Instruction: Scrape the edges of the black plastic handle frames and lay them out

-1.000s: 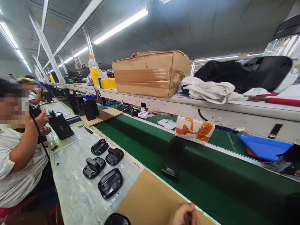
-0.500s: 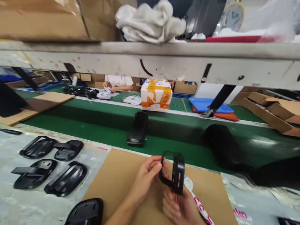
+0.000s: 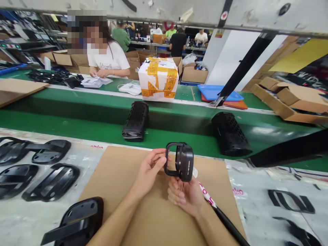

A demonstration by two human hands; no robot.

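Head view | black plastic handled casing (image 3: 185, 162) | left hand (image 3: 149, 169) gripping its loop | right hand (image 3: 183, 197) cupped beneath, holding it

The left hand (image 3: 150, 169) and right hand (image 3: 183, 196) hold a plastic casing (image 3: 184, 162) above a cardboard sheet (image 3: 153, 218) on the table (image 3: 256, 201), with more casings (image 3: 53, 181) left of the sheet. Behind, two housings (image 3: 135, 121) sit on the conveyor belt (image 3: 77, 126), before a taped box (image 3: 159, 80).
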